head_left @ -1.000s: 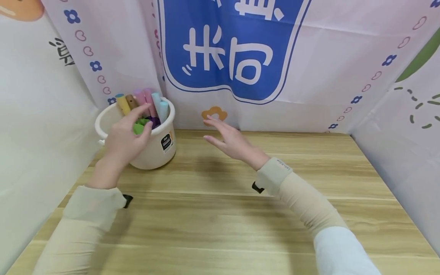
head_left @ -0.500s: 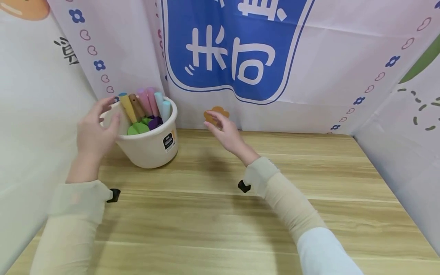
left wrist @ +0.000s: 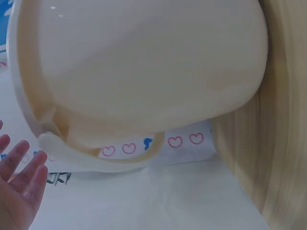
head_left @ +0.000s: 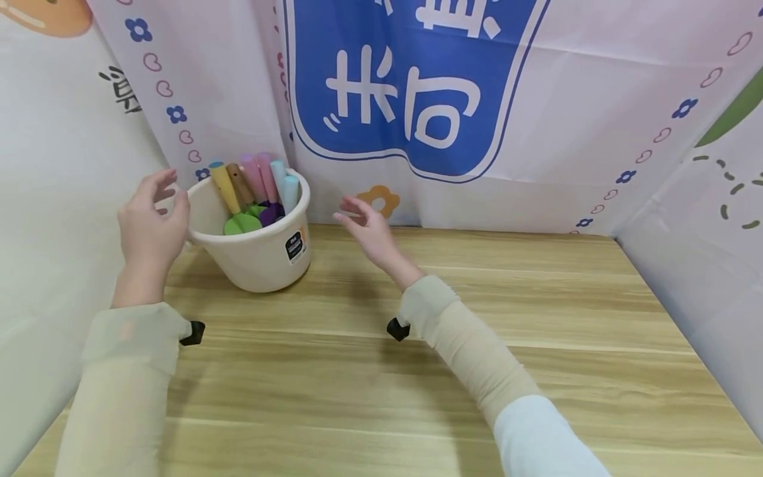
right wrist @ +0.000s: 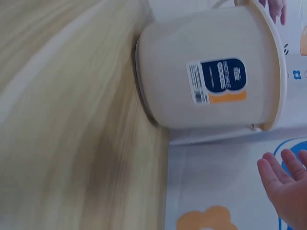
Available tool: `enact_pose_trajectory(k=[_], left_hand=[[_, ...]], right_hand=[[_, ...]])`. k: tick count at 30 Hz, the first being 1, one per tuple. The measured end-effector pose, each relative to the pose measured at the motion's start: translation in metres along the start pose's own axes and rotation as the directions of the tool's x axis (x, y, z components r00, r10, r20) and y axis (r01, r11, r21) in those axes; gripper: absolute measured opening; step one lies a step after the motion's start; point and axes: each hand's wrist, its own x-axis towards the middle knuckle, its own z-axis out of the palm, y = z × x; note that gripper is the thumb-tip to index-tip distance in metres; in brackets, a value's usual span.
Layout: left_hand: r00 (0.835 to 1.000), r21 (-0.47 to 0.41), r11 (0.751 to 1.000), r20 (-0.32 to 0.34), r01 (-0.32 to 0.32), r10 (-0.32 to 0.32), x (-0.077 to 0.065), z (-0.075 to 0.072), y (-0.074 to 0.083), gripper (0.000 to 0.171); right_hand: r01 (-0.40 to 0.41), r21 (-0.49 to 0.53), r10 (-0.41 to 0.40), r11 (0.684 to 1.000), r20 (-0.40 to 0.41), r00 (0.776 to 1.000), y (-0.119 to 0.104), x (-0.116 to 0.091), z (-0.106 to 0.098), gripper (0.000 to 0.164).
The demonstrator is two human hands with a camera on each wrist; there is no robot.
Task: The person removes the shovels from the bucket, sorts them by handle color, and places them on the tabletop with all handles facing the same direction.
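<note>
A cream plastic bucket stands upright at the back left of the wooden table. Inside it lean several long-handled things: a yellow handle by a round green head, a brown handle, pink and light blue ones, and a purple part. Just left of the rim is my left hand, its fingers loosely bent around nothing. To the bucket's right, my right hand hovers apart from it, fingers extended and holding nothing. In the left wrist view, the bucket's curved carrying handle hangs by the rim.
Printed cloth walls enclose the table at the back, left and right; the back cloth rises right behind the bucket. Bare wooden tabletop extends to the right and in front. A label is on the bucket's side.
My left hand has moved from above the bucket's opening to the left of its rim, uncovering the contents. My right hand has shifted slightly left, closer to the bucket.
</note>
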Motion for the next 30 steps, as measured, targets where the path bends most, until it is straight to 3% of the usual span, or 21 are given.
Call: enact_pose_trajectory(k=[8, 13, 17, 23, 30], left_hand=[[0.994, 0.012, 0.996, 0.057, 0.09, -0.091, 0.009, -0.003, -0.01, 0.051], [0.971, 0.046, 0.974, 0.083, 0.222, -0.225, 0.016, -0.007, -0.017, 0.056], [0.954, 0.075, 0.958, 0.097, 0.277, -0.284, 0.021, -0.009, -0.022, 0.059], [0.925, 0.078, 0.943, 0.181, 0.325, -0.334, 0.028, -0.01, -0.031, 0.067], [0.907, 0.037, 0.941, 0.253, 0.337, -0.335, 0.031, -0.011, -0.034, 0.075]], right_hand=[[-0.094, 0.205, 0.091, 0.974, 0.023, 0.996, -0.003, 0.003, 0.027, 0.055], [-0.156, 0.324, 0.155, 0.933, 0.027, 0.987, -0.008, 0.007, 0.036, 0.058], [-0.188, 0.417, 0.194, 0.889, 0.027, 0.981, -0.012, 0.011, 0.043, 0.059], [-0.22, 0.509, 0.251, 0.832, 0.008, 0.968, -0.013, 0.016, 0.051, 0.062], [-0.259, 0.577, 0.297, 0.775, 0.03, 0.954, -0.014, 0.02, 0.058, 0.065]])
